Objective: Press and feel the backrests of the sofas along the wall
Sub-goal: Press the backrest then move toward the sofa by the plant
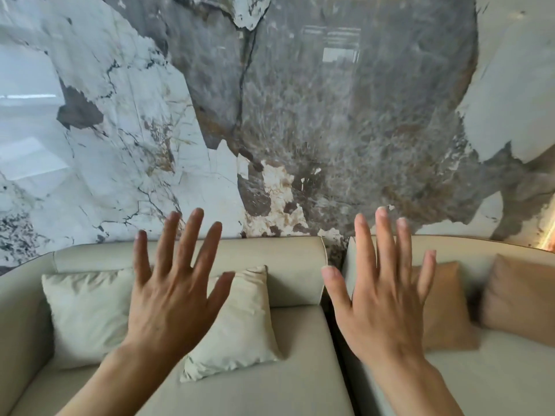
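Observation:
Two beige sofas stand side by side against a marble wall. The left sofa's backrest (285, 265) is a padded roll along the wall; the right sofa's backrest (468, 250) runs on past a narrow gap. My left hand (174, 295) is raised in front of the left sofa, fingers spread, holding nothing. My right hand (384, 295) is raised near the gap, over the right sofa's left end, fingers spread and empty. Both hands appear held in the air in front of the backrests; I cannot tell whether either touches the fabric.
Two cream cushions (87, 310) (240, 325) lean on the left sofa, partly behind my left hand. Two tan cushions (447, 310) (519, 295) lean on the right sofa. The glossy grey and white marble wall (300, 115) rises directly behind. A lit strip (549, 235) glows at the right edge.

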Tool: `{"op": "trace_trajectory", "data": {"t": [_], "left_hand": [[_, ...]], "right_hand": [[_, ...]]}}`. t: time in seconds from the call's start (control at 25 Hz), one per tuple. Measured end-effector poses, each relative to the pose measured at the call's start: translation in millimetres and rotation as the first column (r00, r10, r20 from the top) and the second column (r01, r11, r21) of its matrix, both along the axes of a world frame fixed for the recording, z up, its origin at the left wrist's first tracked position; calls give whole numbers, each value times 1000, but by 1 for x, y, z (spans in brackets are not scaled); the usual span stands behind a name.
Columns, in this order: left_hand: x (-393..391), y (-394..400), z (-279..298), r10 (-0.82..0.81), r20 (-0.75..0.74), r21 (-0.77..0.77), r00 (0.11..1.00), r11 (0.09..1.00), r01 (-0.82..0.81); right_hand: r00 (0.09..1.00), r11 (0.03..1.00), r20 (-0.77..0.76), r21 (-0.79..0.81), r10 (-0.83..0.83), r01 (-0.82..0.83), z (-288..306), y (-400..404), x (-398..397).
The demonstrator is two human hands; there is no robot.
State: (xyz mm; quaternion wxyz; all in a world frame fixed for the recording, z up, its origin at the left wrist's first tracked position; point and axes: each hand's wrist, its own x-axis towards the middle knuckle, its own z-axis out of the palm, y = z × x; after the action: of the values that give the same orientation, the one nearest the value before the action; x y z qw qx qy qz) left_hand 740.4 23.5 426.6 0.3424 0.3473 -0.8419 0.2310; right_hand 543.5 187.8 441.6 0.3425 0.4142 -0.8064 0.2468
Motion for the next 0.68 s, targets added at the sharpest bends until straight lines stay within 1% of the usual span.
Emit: {"op": "trace_trajectory", "data": {"t": [0.16, 0.28, 0.48, 0.68], "left_hand": [[22, 44, 6, 47, -45, 20, 998, 999, -46], [26, 70, 9, 54, -48, 23, 997, 998, -53], [57, 82, 14, 116, -29, -8, 993, 993, -116], [129, 69, 11, 232, -7, -15, 973, 973, -232]], "right_hand": [[1000, 1000, -23, -3, 8, -8, 10, 46, 14], [998, 999, -46, -26, 44, -46, 16, 63, 19], [990, 989, -63, -70, 125, -129, 20, 57, 42], [968, 968, -66, -52, 241, -245, 17, 25, 98]]}}
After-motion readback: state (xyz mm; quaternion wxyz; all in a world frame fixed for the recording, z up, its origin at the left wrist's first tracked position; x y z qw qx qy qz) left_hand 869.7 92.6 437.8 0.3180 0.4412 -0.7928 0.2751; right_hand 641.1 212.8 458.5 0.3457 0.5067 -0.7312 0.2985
